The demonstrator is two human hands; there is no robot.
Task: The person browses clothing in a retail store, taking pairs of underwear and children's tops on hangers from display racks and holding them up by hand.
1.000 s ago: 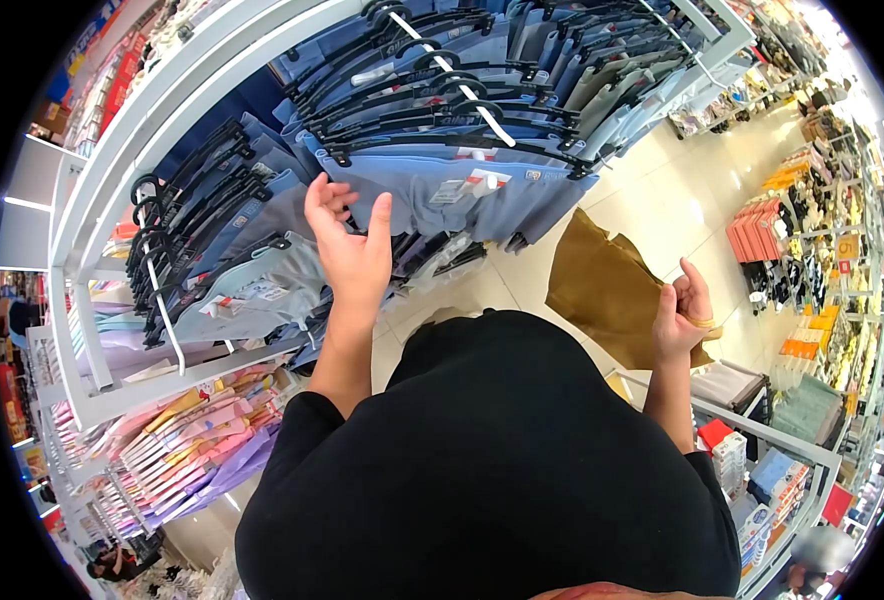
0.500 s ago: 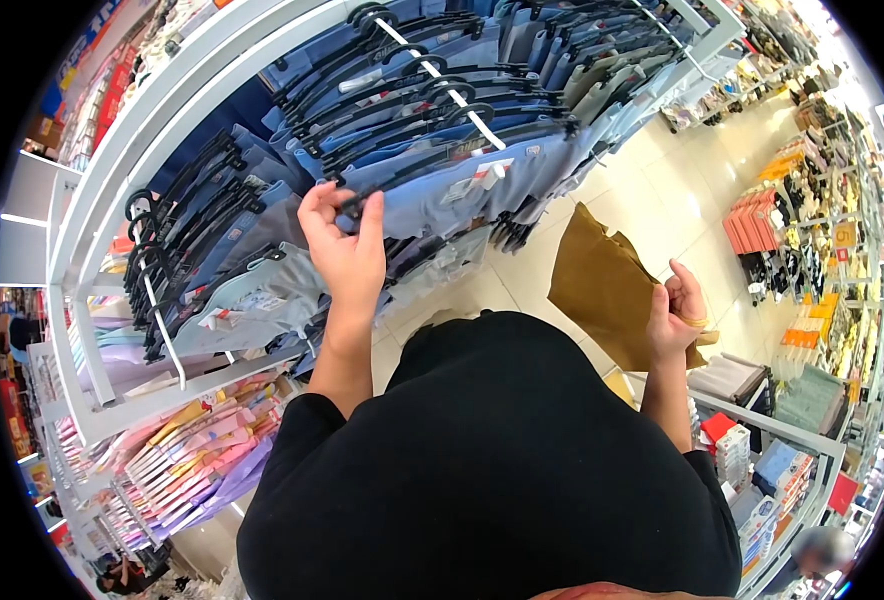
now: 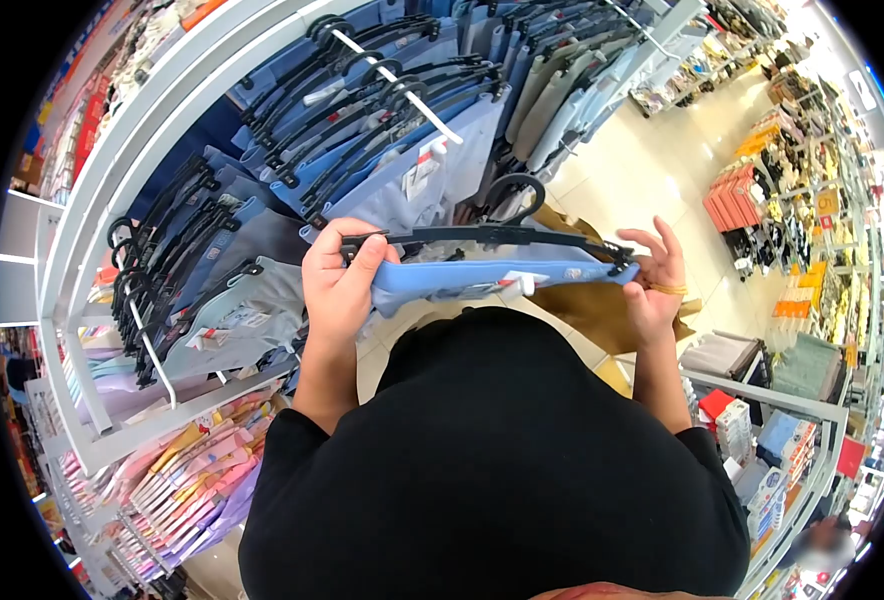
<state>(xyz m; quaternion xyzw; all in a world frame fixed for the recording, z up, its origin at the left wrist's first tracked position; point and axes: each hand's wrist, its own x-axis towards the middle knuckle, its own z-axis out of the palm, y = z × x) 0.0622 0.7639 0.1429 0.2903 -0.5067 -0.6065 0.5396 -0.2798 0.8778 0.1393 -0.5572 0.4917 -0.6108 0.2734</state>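
A black clip hanger (image 3: 482, 236) with light blue trousers (image 3: 472, 278) clipped to it is level in front of me, its hook upward and off the rail. My left hand (image 3: 340, 275) is closed around the hanger's left end, thumb in front. At the other end, the thumb and forefinger of my right hand (image 3: 657, 285) pinch the waistband corner by the clip; the other fingers are raised. A brown garment (image 3: 587, 318) hangs at my right hand, partly behind the blue trousers; how it is held is hidden. A white tag lies on the waistband.
Ahead and left, a white-framed rack (image 3: 192, 95) carries rows of denim trousers on black hangers, with a metal prong (image 3: 427, 115) pointing toward me. Pink packaged goods (image 3: 187, 460) hang lower left. Shelves of folded cloth and boxes (image 3: 762, 450) stand at the right, beyond the tiled floor (image 3: 652, 170).
The hanger with the blue trousers has come off the rack's prong toward me. My right hand has moved up and left to its right end, and the brown garment is now partly covered.
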